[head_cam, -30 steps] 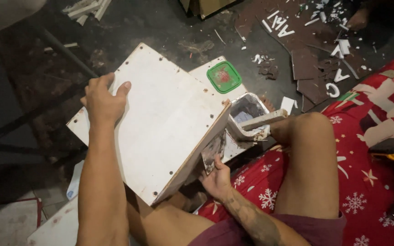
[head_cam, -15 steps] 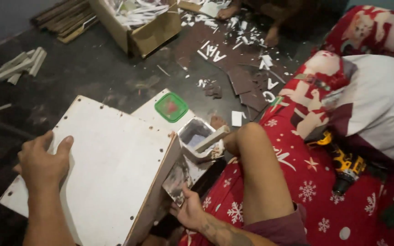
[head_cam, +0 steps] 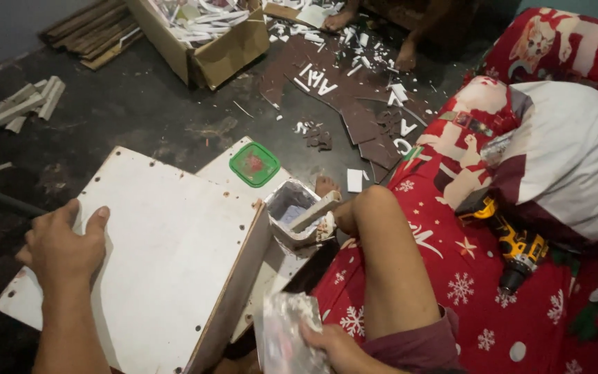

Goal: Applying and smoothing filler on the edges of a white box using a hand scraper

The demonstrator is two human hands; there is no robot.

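Observation:
My left hand lies flat on a large white board that rests tilted on the dark floor. At the bottom of the view my right hand grips a crumpled clear plastic bag, just right of the board's raised edge. A small grey tub with a white stick in it stands by my bent knee.
A green lid lies on a second white panel behind the board. A yellow cordless drill rests on the red patterned blanket at right. A cardboard box of scraps and brown cut pieces lie farther back, and another person's feet show at the top.
The view has swung up and right. My right hand has pulled the plastic bag down and out from beside the board's edge. My left hand stays on the board.

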